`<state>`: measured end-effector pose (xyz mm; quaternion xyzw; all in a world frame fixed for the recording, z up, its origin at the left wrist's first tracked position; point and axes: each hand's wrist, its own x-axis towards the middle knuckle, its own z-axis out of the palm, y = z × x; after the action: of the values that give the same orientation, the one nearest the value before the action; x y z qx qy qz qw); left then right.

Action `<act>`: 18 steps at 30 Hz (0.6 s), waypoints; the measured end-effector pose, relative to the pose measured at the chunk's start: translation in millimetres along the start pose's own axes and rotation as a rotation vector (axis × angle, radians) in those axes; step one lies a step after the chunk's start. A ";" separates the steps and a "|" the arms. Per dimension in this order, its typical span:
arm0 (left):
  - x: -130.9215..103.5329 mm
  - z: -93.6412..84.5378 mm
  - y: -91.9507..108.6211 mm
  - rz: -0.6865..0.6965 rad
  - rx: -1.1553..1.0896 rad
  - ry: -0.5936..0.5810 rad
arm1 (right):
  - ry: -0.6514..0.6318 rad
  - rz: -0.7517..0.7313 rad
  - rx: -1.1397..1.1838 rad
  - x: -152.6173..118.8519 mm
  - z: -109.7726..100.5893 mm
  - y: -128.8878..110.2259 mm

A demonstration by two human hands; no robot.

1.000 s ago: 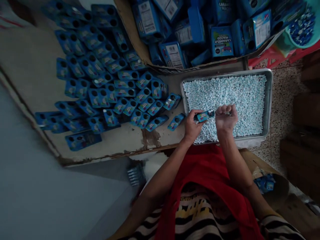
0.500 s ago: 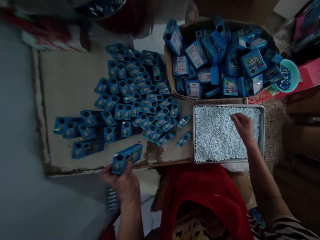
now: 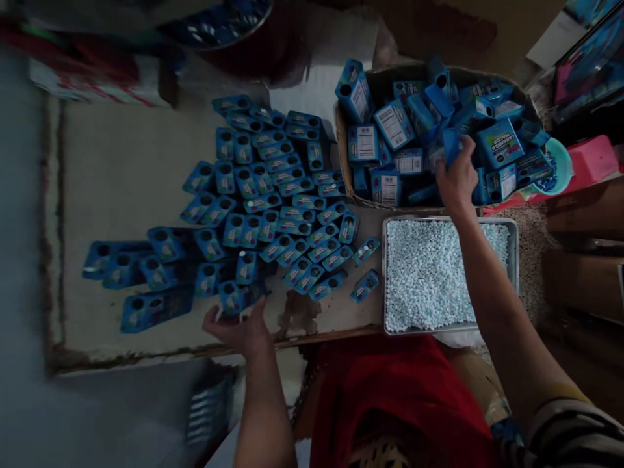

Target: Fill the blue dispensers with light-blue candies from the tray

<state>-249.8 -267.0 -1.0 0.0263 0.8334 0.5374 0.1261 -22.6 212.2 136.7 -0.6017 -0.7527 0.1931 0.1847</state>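
My left hand [image 3: 244, 330] is at the table's front edge, thumb and fingers spread apart around the near end of a small blue candy box [image 3: 231, 298]. That box stands with its round-holed end up, against others in the group. My right hand [image 3: 458, 179] reaches over the carton, its fingers closed on another blue candy box [image 3: 451, 144]. Under my right forearm lies a metal tray [image 3: 385, 276] filled with small pale blue and white candies [image 3: 424, 279]. Many blue boxes [image 3: 248, 182] stand in rows on the table, a few with white pieces in their holes.
A cut-down cardboard carton [image 3: 344, 170] heaped with blue boxes stands behind the tray. Right of it is a turquoise bowl [image 3: 563, 170] beside a pink object [image 3: 592, 162]. A dark red tub [image 3: 273, 52] with shiny blue contents sits at the back of the table [image 3: 121, 162].
My left hand has set its box down among the standing ones and spread its fingers. My right hand has gone from the candy tray to the carton and grasped a box.
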 end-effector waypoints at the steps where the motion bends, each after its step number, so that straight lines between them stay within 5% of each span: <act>1: -11.7 -2.3 6.0 0.016 0.080 0.111 | 0.030 0.018 0.173 -14.0 -11.9 6.1; 3: -37.8 4.7 30.4 0.101 0.172 0.217 | -0.036 0.116 0.681 -52.8 -30.7 18.8; 4: -50.9 15.7 48.0 0.171 0.158 0.156 | -0.134 0.206 0.929 -76.2 -35.4 24.6; 7: -86.6 75.7 107.0 0.326 0.016 -0.247 | -0.417 0.566 1.382 -150.3 -29.2 35.8; 10: -118.4 144.2 144.3 0.252 -0.187 -0.718 | -0.508 0.797 1.512 -212.1 -7.8 38.5; 13: -142.2 180.8 146.6 0.104 -0.264 -0.989 | -0.443 0.856 1.523 -247.3 7.2 42.6; 18: -130.8 184.1 143.3 0.183 -0.136 -1.153 | -0.560 0.858 1.463 -262.1 2.4 60.2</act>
<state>-92.5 -66.5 80.2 0.3779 0.5883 0.4975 0.5135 80.8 -32.0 91.8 -0.4939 -0.1691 0.8174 0.2435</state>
